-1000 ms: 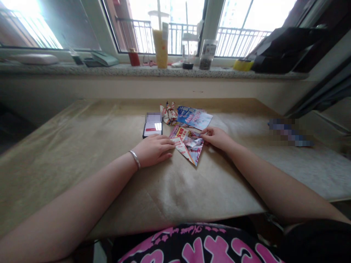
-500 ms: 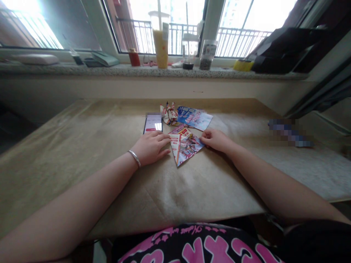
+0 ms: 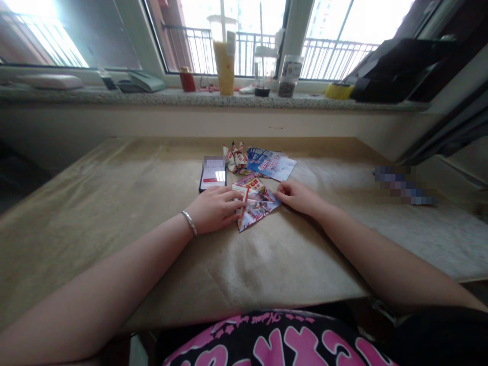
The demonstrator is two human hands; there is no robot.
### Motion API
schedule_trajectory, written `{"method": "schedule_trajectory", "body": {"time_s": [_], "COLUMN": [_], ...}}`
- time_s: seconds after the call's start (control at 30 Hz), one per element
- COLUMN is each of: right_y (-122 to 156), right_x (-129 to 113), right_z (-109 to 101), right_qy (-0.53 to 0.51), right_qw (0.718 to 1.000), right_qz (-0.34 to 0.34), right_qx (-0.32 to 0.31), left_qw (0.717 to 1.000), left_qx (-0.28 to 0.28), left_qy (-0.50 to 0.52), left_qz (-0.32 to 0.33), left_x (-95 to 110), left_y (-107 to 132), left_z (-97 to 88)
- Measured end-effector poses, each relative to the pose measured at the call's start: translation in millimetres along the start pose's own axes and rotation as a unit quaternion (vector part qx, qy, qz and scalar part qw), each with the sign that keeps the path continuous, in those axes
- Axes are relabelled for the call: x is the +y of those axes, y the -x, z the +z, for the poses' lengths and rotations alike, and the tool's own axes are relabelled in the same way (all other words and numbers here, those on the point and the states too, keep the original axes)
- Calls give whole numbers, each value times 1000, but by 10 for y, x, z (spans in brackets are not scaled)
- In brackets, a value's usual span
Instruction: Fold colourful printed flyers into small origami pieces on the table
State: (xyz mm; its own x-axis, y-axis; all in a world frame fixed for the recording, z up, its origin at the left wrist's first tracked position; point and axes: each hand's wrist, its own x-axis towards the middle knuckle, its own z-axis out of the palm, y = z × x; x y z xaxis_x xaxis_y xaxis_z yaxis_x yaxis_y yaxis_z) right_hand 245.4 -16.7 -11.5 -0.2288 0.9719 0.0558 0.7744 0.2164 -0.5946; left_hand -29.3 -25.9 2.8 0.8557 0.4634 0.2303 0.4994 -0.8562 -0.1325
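A folded sheet of colourful printed paper (image 3: 259,207) lies on the table in front of me, one corner pointing toward me. My left hand (image 3: 216,208) rests flat with its fingers stretched over the paper's left side. At the right corner, my right hand (image 3: 295,196) pinches the paper between thumb and fingers. Just beyond my left hand lies a phone (image 3: 212,175) with its screen lit. Behind the paper are a crumpled-looking folded paper piece (image 3: 236,158) and a blue printed sheet (image 3: 271,163).
A beige cloth (image 3: 145,168) covers the table. On the stone windowsill (image 3: 152,100) stand a tall cup with yellow contents (image 3: 224,66), a red-capped jar (image 3: 187,80) and clear containers (image 3: 286,76). A blurred flat item (image 3: 404,185) lies at the table's right.
The folded paper has shifted slightly left, and my right hand has moved with its corner. My left hand's fingers have slid right, farther over the paper.
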Motion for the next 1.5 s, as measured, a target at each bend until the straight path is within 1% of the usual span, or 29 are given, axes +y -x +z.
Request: {"method": "schedule_trajectory", "body": {"time_s": [0.1,0.2,0.27,0.37,0.47,0.57,0.67,0.73,0.8,0.83,0.97,1.1,1.17,1.27,1.3,1.37,1.43,1.5], "right_y": [15,26,35,51,65,69,61,52,47,46,57,68,75,94,101,115,125,132], "right_x": [-20,-27,-25,-29,-48,-60,-40,-11,20,32,36,-19,-57,-117,-136,-165,-181,-187], "right_z": [13,30,39,39,14,-28,-62,-75,-82,-84,-89,-78,-67,-52,-47,-39,-36,-42], "right_qy": [-4,-45,-67,-63,-53,-26,28,56,75,87,155,188,199,223,226,207,172,155], "right_qw": [999,998,995,989,983,976,960,949,941,937,919,894,884,869,867,875,889,907], "right_qz": [-32,-50,-72,-107,-139,-201,-272,-302,-323,-332,-363,-402,-417,-437,-440,-436,-423,-392], "right_qx": [7,5,-20,-81,-104,-85,-60,-66,-69,-58,18,61,70,58,55,50,31,2], "left_qw": [1000,999,998,996,996,995,995,994,995,996,997,997,998,999,999,999,1000,1000], "left_qx": [-4,-16,-19,-11,-15,-17,-17,-22,-24,-25,-33,-40,-39,-31,-26,-16,-2,12], "left_qy": [-6,-18,-30,-45,-55,-62,-65,-63,-58,-55,-51,-39,-30,-15,-10,-2,7,14], "left_qz": [-22,-43,-57,-72,-73,-73,-80,-81,-72,-65,-53,-52,-47,-39,-35,-28,-22,-18], "left_x": [8,35,56,80,95,95,83,72,62,58,52,57,57,47,43,37,36,43], "left_y": [3,3,4,8,13,21,25,24,20,17,2,-8,-7,2,5,8,3,-9], "left_z": [18,27,27,19,11,22,46,59,64,63,40,14,17,44,55,73,80,77]}}
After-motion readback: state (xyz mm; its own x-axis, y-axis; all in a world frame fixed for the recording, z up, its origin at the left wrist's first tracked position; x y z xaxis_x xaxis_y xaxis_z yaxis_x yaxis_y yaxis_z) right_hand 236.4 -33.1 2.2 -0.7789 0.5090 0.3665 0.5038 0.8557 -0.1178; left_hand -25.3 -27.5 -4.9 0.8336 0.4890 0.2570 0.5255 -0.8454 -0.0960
